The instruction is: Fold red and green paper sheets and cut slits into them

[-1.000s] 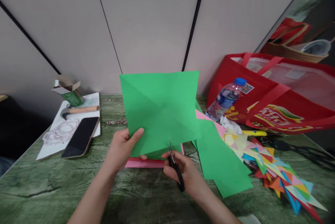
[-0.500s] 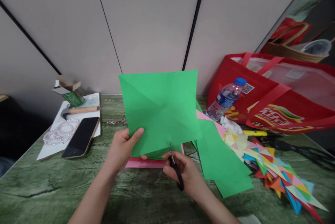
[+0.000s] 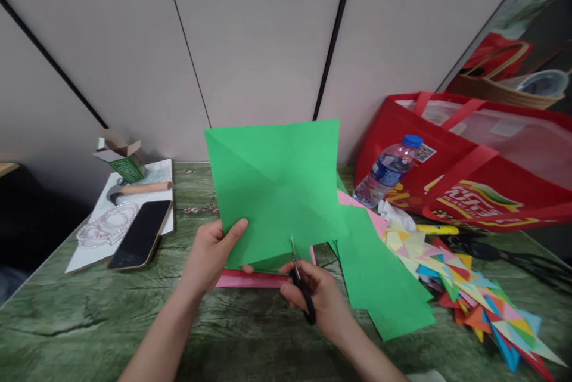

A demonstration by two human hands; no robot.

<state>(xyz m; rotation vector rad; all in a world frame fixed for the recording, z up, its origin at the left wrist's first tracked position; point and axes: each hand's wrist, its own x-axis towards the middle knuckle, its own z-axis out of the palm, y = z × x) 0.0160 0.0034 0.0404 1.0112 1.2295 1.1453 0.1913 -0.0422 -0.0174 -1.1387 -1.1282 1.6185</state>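
Observation:
A large green sheet of paper (image 3: 277, 179) with faint diagonal creases is held up over the table. My left hand (image 3: 212, 257) pinches its lower left edge, thumb in front and fingers behind. My right hand (image 3: 315, 295) is closed around the black handles of a pair of scissors (image 3: 302, 292). Their blades point up at the sheet's lower edge, one blade showing in front of the paper. Beneath the sheet, pink paper (image 3: 254, 279) lies on the table, mostly hidden. More green paper pieces (image 3: 379, 275) lie just right of my right hand.
On the left are a phone (image 3: 140, 234), a bead string (image 3: 107, 224), a hammer (image 3: 138, 189) and a small open box (image 3: 123, 158). At right stand a water bottle (image 3: 386, 170) and a red bag (image 3: 469, 173), with folded colored paper pieces (image 3: 487, 298) before them.
The view has shifted very slightly. Both hands, the green sheet and the scissors keep nearly the same positions.

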